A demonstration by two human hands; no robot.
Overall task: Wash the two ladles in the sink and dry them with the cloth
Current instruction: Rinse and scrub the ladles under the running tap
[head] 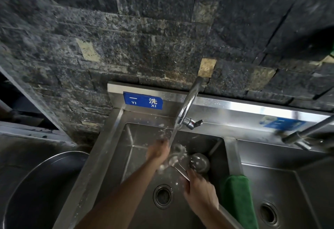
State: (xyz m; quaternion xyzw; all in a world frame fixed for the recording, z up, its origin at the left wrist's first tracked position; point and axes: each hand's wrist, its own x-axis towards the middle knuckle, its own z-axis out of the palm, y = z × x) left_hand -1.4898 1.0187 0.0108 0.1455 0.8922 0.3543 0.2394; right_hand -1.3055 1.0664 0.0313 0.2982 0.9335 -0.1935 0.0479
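Right hand [199, 189], low centre of the frame, fingers curled round a ladle handle [181, 172]. Its bowl [174, 153] sits right under the running stream, splashing hard. Left hand [159, 150] is up against that bowl in the water; blurred, so whether it grips or just rubs I cannot tell. Second ladle [199, 162] lies just right of it, in the sink [130, 149]. Green cloth [237, 198] is draped over the divider at lower right. The tap [189, 100] arcs down from the upper centre.
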